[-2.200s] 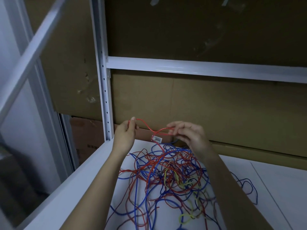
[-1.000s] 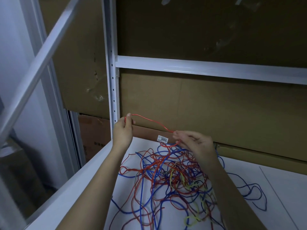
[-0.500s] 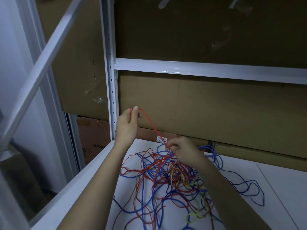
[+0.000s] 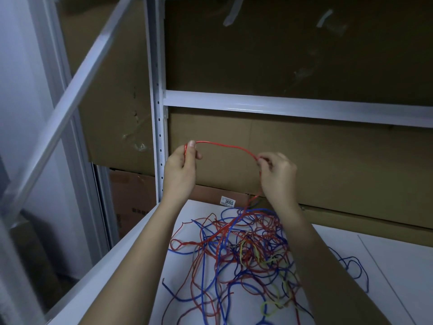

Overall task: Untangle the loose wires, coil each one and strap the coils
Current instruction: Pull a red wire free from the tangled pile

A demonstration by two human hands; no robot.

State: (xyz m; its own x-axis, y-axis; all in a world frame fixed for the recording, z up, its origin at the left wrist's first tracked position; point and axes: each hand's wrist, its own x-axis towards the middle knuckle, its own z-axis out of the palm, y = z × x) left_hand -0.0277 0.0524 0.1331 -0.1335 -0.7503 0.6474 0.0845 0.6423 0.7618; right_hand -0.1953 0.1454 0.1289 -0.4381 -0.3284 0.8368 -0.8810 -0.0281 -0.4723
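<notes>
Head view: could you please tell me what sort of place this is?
Probably a storeroom or warehouse: white metal shelving, big cardboard boxes behind it, and a numbered label.

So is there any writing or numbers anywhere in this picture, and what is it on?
"3055": on a small white sticker on the cardboard box behind the tangled wires.
Tiny print above that number on the sticker: too small to read.
Dark print on the reddish-brown box at lower left: too blurred to read.
</notes>
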